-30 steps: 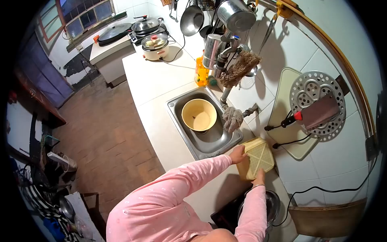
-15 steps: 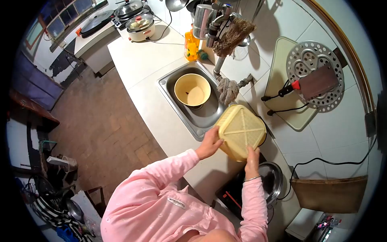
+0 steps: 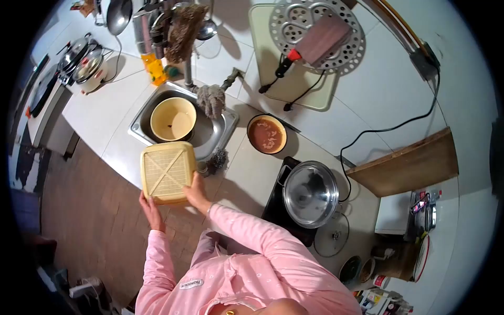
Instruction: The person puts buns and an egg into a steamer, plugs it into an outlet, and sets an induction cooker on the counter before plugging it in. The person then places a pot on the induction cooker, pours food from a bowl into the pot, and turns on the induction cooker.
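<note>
Both hands hold a pale yellow square plastic basket [image 3: 167,174] with a slotted face crossed by X-shaped ribs. My left hand [image 3: 152,214] grips its lower left edge; my right hand [image 3: 197,194] is closed on the lower right corner. The basket is in front of the near edge of the steel sink [image 3: 223,128] and hides part of it. Inside the sink stands a yellow basin [image 3: 173,119] with a small dark bit at its bottom. A steel scouring ball [image 3: 218,157] lies at the sink's near right corner, close to my right hand.
On the counter, a bowl of reddish liquid [image 3: 266,135] stands right of the sink. A steel pot [image 3: 311,194] sits on a black cooktop [image 3: 273,207], with a glass lid [image 3: 332,234] beside it. A faucet pipe wrapped in cloth [image 3: 211,101] overhangs the sink. A cleaver [image 3: 323,39] hangs on the wall.
The basket, in both hands, has moved left from the sink's right side to its near edge. The view has shifted right, and the bowl of reddish liquid now shows.
</note>
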Motion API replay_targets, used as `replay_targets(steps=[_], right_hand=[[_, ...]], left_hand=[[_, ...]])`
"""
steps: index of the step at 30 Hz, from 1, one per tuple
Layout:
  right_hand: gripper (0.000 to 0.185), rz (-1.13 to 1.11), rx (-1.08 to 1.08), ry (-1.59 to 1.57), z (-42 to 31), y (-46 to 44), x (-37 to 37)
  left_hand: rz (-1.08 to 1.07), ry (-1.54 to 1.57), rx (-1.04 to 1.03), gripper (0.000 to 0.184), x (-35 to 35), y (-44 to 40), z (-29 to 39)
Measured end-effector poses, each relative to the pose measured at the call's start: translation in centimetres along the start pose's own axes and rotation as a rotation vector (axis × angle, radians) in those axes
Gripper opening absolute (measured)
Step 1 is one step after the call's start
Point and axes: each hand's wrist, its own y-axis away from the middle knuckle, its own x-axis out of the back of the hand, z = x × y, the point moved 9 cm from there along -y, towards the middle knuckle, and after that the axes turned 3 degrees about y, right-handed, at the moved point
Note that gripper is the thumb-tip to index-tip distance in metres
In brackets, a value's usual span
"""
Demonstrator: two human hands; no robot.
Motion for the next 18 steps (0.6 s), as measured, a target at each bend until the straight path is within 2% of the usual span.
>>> replay_targets(steps=[1, 3, 5, 7, 9, 11, 12, 13, 15, 18], right_hand=[[0.071, -0.078, -0.031, -0.033, 1.0, -0.3, -1.7], [0.07, -0.084, -0.082, -0.085, 2.4, -0.3, -3.5], [0.069, -0.14, -0.055, -0.071, 3.3, -0.3, -4.5], [0.067, -0.234, -0.054, -0.11, 3.3, -1.1, -3.6], [0.062, -0.377, -0.093, -0.211, 3.7, -0.9, -2.3], [0.046, -0.192, -0.284, -0.673, 16.0, -5.6, -3.3], [0.041, -0.053, -0.317, -0.774, 18.7, -7.1, -0.1], [0.036, 0.093, -0.352, -0.875, 20.9, -7.9, 3.8], [0.031, 0.326, -0.431, -1.038, 22.6, -8.7, 10.7], [0.029, 0.464, -0.443, -1.066, 16.1, -8.9, 18.0]], left_hand=[[0.006, 0.022, 0.02, 0.041, 0.5, -1.1, -0.5], [-0.029, -0.029, -0.003, 0.042, 1.6, -4.0, -3.1], [-0.026, -0.049, 0.016, 0.043, 2.0, -5.4, -4.6], [0.004, -0.048, 0.072, 0.044, 2.2, -6.3, -5.7], [0.009, -0.048, 0.039, 0.046, 2.4, -6.5, -6.0], [0.05, -0.106, -0.03, 0.047, 2.7, -6.7, -5.9], [0.122, -0.191, 0.002, 0.05, 2.6, -5.8, -4.4], [0.157, -0.294, -0.073, 0.05, 2.4, -5.1, -2.6], [0.225, -0.502, -0.228, 0.051, 2.0, -3.6, 0.4], [0.105, -0.518, -0.467, 0.05, -1.8, -0.9, 6.1]])
